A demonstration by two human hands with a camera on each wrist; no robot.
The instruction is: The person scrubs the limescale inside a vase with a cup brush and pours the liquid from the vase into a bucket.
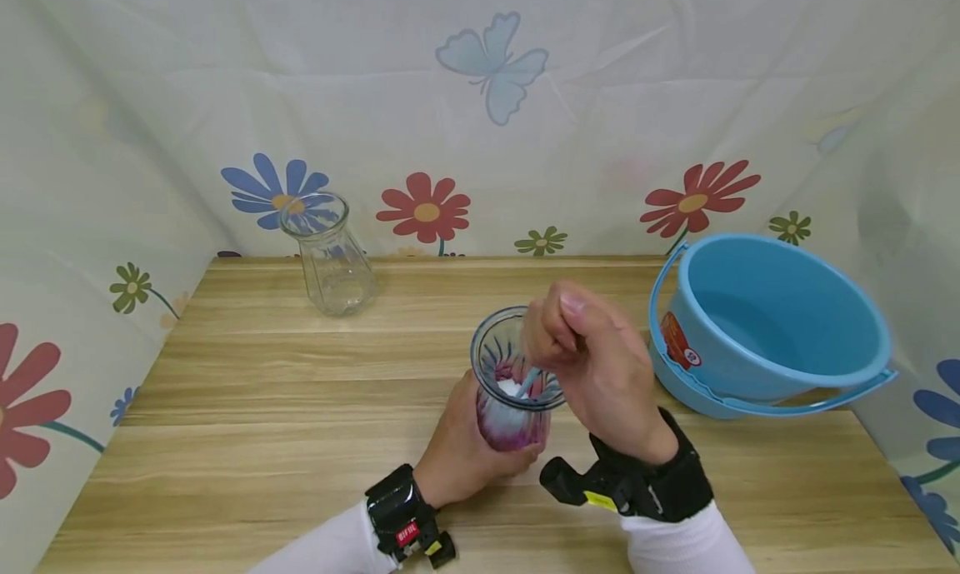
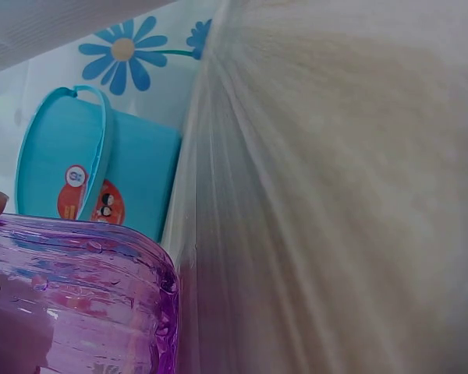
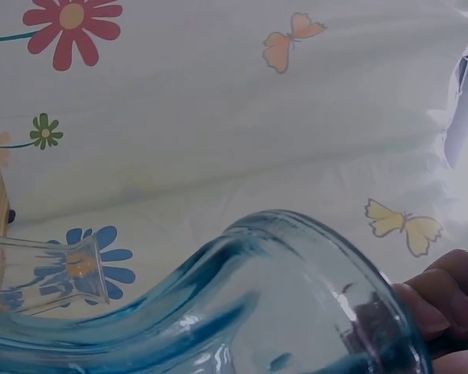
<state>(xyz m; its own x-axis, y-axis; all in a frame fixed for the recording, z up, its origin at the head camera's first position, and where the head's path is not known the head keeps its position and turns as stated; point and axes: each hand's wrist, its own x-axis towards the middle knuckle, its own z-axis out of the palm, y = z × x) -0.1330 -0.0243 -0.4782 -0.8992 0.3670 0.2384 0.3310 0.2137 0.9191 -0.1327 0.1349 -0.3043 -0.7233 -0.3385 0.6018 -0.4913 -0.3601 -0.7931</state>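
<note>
My left hand (image 1: 465, 445) grips the lower body of a glass vase (image 1: 513, 424), tinted blue at the flared rim and purple below. The vase stands tilted above the wooden table, its mouth facing up toward me. In the left wrist view, water drops dot its purple base (image 2: 86, 288). Over the mouth, my right hand (image 1: 600, 357) is curled round the top of a light-blue handled bottle brush (image 1: 529, 381), whose white head sits inside the vase. Fingers of the right hand (image 3: 444, 300) show right beside the blue rim (image 3: 409, 327) in the right wrist view.
A clear glass vase (image 1: 341, 274) stands at the back left of the wooden table (image 1: 262, 424). On the right is a light-blue bucket (image 1: 723, 345) with its handle folded down in front. Flower-printed cloth (image 1: 600, 141) hangs at the back and both sides.
</note>
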